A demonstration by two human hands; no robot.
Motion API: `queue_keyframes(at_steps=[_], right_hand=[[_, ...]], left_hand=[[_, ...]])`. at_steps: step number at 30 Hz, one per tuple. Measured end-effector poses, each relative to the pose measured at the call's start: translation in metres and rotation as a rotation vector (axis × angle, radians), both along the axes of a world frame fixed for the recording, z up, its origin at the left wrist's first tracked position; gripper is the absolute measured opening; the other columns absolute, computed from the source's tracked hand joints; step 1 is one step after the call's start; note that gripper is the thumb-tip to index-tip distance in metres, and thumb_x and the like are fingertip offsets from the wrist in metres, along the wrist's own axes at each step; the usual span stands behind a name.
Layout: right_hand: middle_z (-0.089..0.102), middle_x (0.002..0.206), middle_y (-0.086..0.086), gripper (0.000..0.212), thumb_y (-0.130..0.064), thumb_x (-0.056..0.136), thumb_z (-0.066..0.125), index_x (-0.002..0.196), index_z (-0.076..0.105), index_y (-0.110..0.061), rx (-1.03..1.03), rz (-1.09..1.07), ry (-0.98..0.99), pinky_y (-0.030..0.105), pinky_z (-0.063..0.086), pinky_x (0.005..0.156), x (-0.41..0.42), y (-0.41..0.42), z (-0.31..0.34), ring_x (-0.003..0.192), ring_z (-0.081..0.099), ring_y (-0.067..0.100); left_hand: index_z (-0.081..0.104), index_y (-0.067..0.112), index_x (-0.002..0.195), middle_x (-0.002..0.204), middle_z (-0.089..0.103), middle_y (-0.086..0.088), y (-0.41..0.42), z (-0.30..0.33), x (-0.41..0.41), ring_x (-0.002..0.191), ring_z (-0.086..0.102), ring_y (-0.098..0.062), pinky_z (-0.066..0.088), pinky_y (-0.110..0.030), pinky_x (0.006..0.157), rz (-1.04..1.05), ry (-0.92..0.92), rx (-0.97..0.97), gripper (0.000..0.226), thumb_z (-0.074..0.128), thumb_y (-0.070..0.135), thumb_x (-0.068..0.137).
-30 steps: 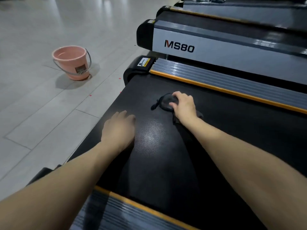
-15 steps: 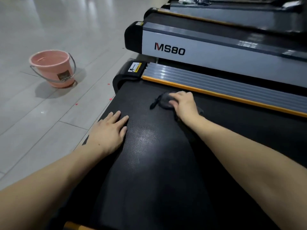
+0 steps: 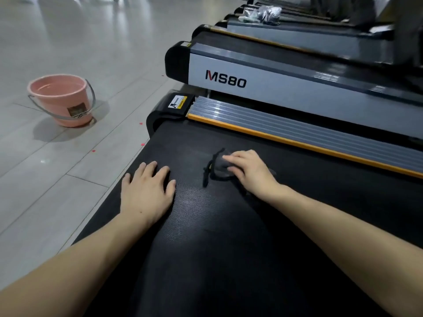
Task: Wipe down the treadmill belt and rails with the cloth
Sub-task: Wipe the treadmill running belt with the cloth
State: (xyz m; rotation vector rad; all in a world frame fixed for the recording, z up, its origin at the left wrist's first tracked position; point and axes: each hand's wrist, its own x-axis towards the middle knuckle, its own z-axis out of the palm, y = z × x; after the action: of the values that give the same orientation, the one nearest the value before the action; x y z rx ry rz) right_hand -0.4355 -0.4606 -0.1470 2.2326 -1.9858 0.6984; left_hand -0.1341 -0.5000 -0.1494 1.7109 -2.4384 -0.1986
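Cloth [image 3: 220, 167] lies under right hand [image 3: 250, 171], beside flat left hand [image 3: 146, 193].

Count: 2 hands — left hand [image 3: 146, 195], right hand [image 3: 250, 172]; 1 dark cloth [image 3: 219, 167] under right fingers [image 3: 231, 159]; 1 pink bucket [image 3: 61, 99]; 1 "MS80" treadmill [image 3: 286, 88] beyond the fingers.

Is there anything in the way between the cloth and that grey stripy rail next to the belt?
Nothing visible. The right hand presses the dark cloth on the belt, and only bare belt lies between it and the orange-edged rail. The left hand rests flat on the other side.
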Motion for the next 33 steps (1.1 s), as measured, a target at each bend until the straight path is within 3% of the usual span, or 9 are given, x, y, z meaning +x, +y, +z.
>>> queue_keyframes(at_steps=[4, 12, 18, 22, 28, 33], right_hand=[[0.066, 0.121, 0.004, 0.029, -0.023, 0.094, 0.064, 0.123, 0.069, -0.023, 0.049, -0.386, -0.084, 0.039, 0.045, 0.098, -0.048, -0.024, 0.003, 0.105, 0.055, 0.034], [0.062, 0.125, 0.001, 0.031, -0.022, 0.098, 0.057, 0.127, 0.065, -0.020, 0.017, -0.535, -0.142, 0.036, 0.040, 0.098, -0.043, -0.027, -0.001, 0.113, 0.048, 0.028], [0.060, 0.122, 0.002, 0.027, -0.023, 0.099, 0.051, 0.121, 0.067, -0.021, 0.069, -0.351, -0.168, 0.041, 0.043, 0.094, 0.045, -0.115, 0.001, 0.111, 0.044, 0.029], [0.059, 0.126, 0.001, 0.030, -0.025, 0.100, 0.053, 0.128, 0.063, -0.023, 0.121, -0.225, -0.121, 0.042, 0.042, 0.098, 0.029, -0.110, 0.004, 0.112, 0.044, 0.028], [0.061, 0.124, 0.001, 0.032, -0.024, 0.097, 0.058, 0.129, 0.064, -0.022, 0.019, -0.382, -0.098, 0.036, 0.041, 0.096, -0.048, -0.048, -0.006, 0.111, 0.049, 0.029], [0.062, 0.125, 0.004, 0.031, -0.023, 0.097, 0.056, 0.127, 0.064, -0.020, 0.022, -0.471, -0.139, 0.038, 0.041, 0.099, -0.022, -0.073, -0.007, 0.113, 0.048, 0.031]], left_hand=[[0.039, 0.042, 0.147, 0.163, 0.031, 0.000, 0.009, -0.006, -0.003, 0.154, 0.017, -0.023, 0.017, -0.055, 0.121, 0.035, 0.017, -0.014, 0.050, 0.027, 0.056, 0.100], [0.037, 0.043, 0.146, 0.162, 0.031, 0.001, 0.011, -0.011, -0.007, 0.154, 0.015, -0.024, 0.016, -0.057, 0.121, 0.046, 0.005, -0.045, 0.049, 0.024, 0.054, 0.100], [0.038, 0.044, 0.143, 0.162, 0.032, 0.003, 0.012, -0.010, -0.007, 0.154, 0.016, -0.022, 0.017, -0.055, 0.121, 0.056, 0.017, -0.051, 0.045, 0.025, 0.054, 0.100], [0.036, 0.047, 0.145, 0.163, 0.029, 0.007, 0.013, -0.009, -0.005, 0.155, 0.012, -0.018, 0.014, -0.052, 0.123, 0.066, 0.024, -0.046, 0.047, 0.024, 0.054, 0.100], [0.036, 0.045, 0.147, 0.164, 0.029, 0.004, 0.013, -0.011, -0.007, 0.155, 0.012, -0.020, 0.013, -0.053, 0.123, 0.054, 0.014, -0.044, 0.049, 0.024, 0.053, 0.101], [0.040, 0.043, 0.143, 0.161, 0.034, 0.002, 0.014, -0.010, -0.010, 0.154, 0.017, -0.023, 0.017, -0.056, 0.121, 0.060, 0.022, -0.059, 0.045, 0.030, 0.050, 0.100]])
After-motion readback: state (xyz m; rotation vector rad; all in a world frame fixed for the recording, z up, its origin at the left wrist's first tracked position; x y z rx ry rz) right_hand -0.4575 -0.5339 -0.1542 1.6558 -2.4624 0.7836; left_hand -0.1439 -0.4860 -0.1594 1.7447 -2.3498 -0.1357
